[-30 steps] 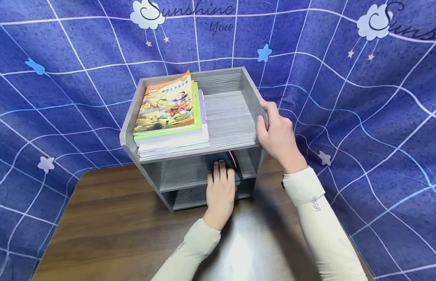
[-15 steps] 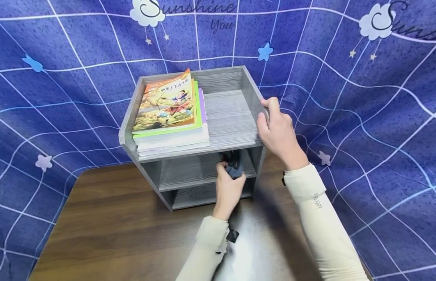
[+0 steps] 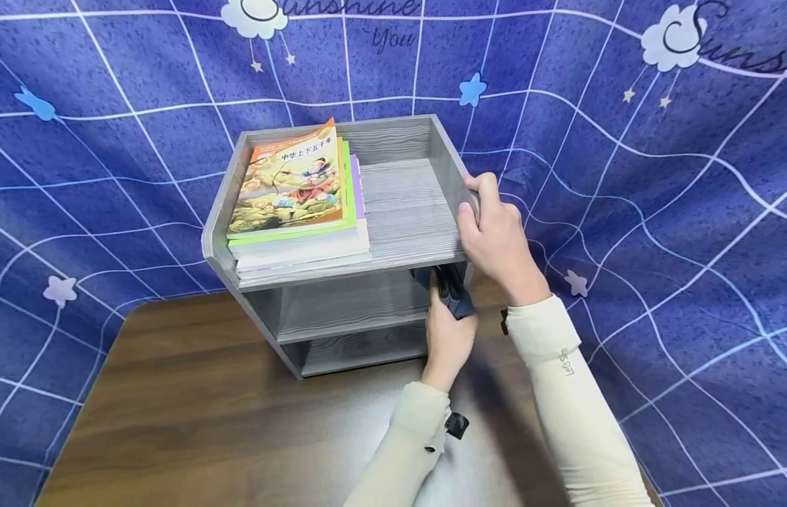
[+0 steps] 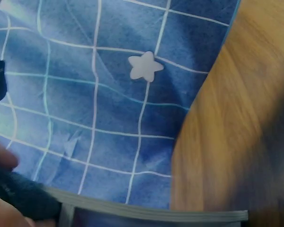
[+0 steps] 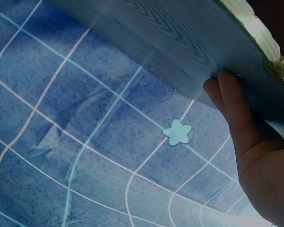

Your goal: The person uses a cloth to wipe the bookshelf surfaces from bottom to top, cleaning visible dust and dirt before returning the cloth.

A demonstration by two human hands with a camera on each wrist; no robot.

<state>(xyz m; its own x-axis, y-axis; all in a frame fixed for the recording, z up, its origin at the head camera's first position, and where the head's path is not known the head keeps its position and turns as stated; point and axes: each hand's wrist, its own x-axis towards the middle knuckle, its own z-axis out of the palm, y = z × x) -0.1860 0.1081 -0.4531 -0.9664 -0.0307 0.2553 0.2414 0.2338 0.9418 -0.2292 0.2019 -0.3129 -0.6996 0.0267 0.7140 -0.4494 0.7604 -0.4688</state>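
Note:
In the head view a grey wood-grain shelf unit (image 3: 406, 204) stands on a brown table. My left hand (image 3: 450, 338) grips a dark folded item (image 3: 459, 304) at the right end of the middle compartment; its far part is hidden under the top board. The left wrist view shows the dark item (image 4: 23, 194) between thumb and fingers at the lower left. My right hand (image 3: 497, 239) grips the edge of the unit's right side panel. In the right wrist view the right hand's fingers (image 5: 234, 99) lie against that panel (image 5: 189, 52).
A stack of books (image 3: 292, 190) lies on the left of the unit's top tray, an illustrated cover uppermost. Below the middle compartment is a lower shelf (image 3: 361, 348). Blue grid-patterned cloth (image 3: 139, 127) hangs behind and on both sides. The brown table (image 3: 196, 415) extends in front.
My left hand has moved right along the middle compartment, its flat fingers now curled round the dark item, which has shifted right with it. My right hand keeps its grip on the panel.

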